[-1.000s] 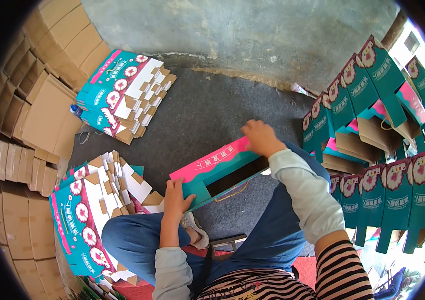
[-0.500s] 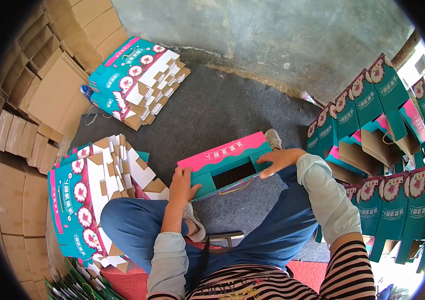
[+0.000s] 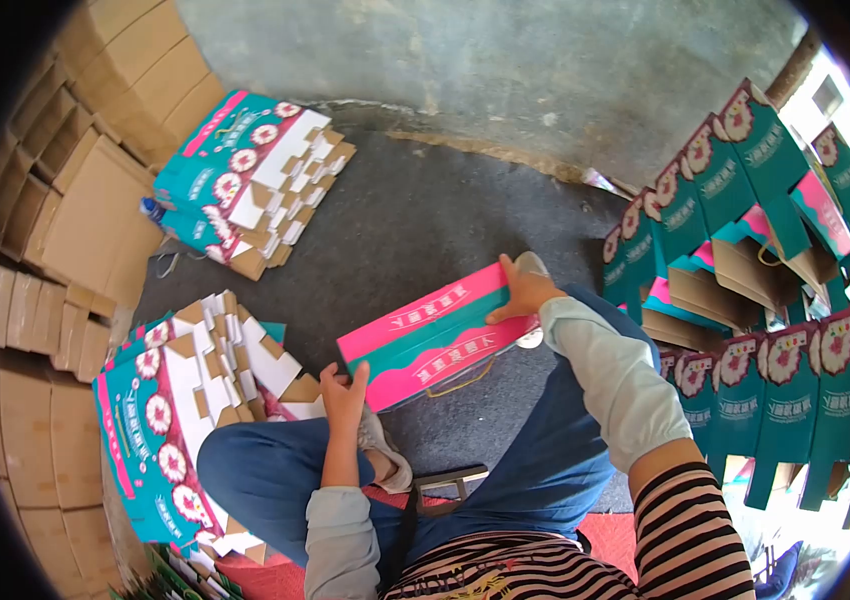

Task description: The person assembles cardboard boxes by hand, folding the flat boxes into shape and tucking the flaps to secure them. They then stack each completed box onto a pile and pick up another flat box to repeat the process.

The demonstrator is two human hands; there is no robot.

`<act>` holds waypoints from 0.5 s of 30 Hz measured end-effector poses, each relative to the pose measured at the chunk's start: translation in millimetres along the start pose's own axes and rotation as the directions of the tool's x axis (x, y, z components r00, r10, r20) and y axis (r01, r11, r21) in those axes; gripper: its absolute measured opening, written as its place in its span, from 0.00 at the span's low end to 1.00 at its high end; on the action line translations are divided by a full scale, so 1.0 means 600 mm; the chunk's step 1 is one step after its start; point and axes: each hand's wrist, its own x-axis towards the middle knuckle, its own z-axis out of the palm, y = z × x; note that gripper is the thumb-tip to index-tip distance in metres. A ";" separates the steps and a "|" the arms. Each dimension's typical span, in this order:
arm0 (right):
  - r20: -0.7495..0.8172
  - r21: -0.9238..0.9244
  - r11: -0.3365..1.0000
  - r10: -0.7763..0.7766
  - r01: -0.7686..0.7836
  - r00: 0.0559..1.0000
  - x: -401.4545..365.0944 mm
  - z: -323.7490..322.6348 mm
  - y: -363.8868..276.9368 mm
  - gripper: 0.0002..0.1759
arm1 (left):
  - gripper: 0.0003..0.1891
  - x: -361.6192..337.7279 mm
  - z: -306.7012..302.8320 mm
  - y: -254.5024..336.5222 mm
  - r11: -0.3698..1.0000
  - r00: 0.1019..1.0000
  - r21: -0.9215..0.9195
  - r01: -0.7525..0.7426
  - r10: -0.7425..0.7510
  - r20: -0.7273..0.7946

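Observation:
A pink and teal cardboard gift box (image 3: 425, 340) lies in front of my legs, its two pink-edged top flaps folded together over the opening. A thin yellow cord handle (image 3: 463, 384) hangs along its near side. My right hand (image 3: 527, 292) grips the box's right end, thumb on the top and fingers over the far edge. By the left end is my left hand (image 3: 345, 395), its thumb and index finger apart at the corner; whether it presses the box is hard to tell.
Flat teal cartons are stacked at left (image 3: 160, 430) and farther back (image 3: 235, 180). Brown cardboard boxes (image 3: 35, 420) line the left side. Rows of set-up teal boxes (image 3: 725, 200) stand at right. A grey wall (image 3: 485, 80) closes the back.
The dark opening in the box top is now covered by the flaps. My right hand has moved to the box's far right end; my left hand has slid slightly down the left end.

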 end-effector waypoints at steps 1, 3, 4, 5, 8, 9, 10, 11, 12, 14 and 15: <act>-0.048 0.038 0.999 0.008 -0.007 0.999 0.010 0.015 0.012 0.70 | 0.35 -0.004 0.007 -0.010 0.998 0.993 -0.063 0.009 -0.002 0.116; -0.159 0.113 0.994 0.030 -0.012 0.987 0.038 0.052 0.037 0.68 | 0.41 0.008 0.022 -0.017 0.983 0.939 -0.181 0.034 0.031 0.342; -0.074 0.185 0.983 0.029 -0.014 0.997 0.041 0.047 0.045 0.67 | 0.43 0.006 0.018 0.021 0.967 0.904 -0.164 0.194 -0.111 0.413; 0.012 0.257 0.966 0.015 -0.018 1.000 0.043 0.042 0.051 0.66 | 0.45 -0.014 -0.014 0.081 0.928 0.842 -0.129 0.350 -0.252 0.477; 0.114 0.354 0.934 -0.001 -0.040 0.993 0.042 0.036 0.052 0.57 | 0.49 -0.015 -0.023 0.094 0.846 0.721 -0.044 0.531 -0.424 0.549; 0.122 0.368 0.929 0.001 -0.047 0.992 0.044 0.037 0.051 0.53 | 0.51 -0.013 -0.024 0.086 0.837 0.703 -0.024 0.547 -0.443 0.556; 0.141 0.347 0.936 0.004 -0.053 0.990 0.047 0.037 0.051 0.56 | 0.51 -0.013 -0.022 0.081 0.837 0.707 -0.026 0.546 -0.444 0.550; 0.160 0.326 0.944 0.007 -0.060 0.987 0.050 0.037 0.051 0.59 | 0.51 -0.014 -0.021 0.075 0.837 0.710 -0.026 0.546 -0.446 0.544; 0.180 0.305 0.950 0.013 -0.068 0.984 0.047 0.033 0.046 0.62 | 0.51 -0.014 -0.021 0.077 0.837 0.712 -0.025 0.547 -0.449 0.539; 0.154 0.290 0.956 0.005 -0.050 0.988 0.040 0.025 0.035 0.60 | 0.52 -0.016 -0.028 0.077 0.835 0.707 -0.054 0.548 -0.428 0.563; 0.142 0.281 0.959 -0.003 -0.037 0.990 0.034 0.018 0.027 0.59 | 0.52 -0.017 -0.032 0.077 0.832 0.706 -0.071 0.551 -0.418 0.572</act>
